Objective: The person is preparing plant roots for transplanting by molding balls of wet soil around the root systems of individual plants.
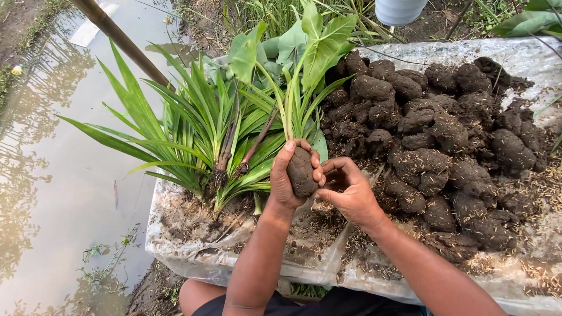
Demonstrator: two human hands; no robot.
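My left hand (282, 182) is wrapped around a dark mud ball (301, 171) packed at the base of a green leafy plant (304, 64) whose stalks rise from the top of the ball. My right hand (346, 192) is beside it, fingers curled and its thumb pressing the ball's right side. Both hands hover over the muddy plastic sheet (187, 246), near its front middle.
A heap of several mud balls (445, 129) covers the sheet to the right, with rice husks (541, 187) scattered around. Several long-leaved green plants (199, 129) lie on the sheet's left. Muddy water (58, 175) lies left; a bamboo pole (123, 41) slants above it; a white bucket (399, 10) stands behind.
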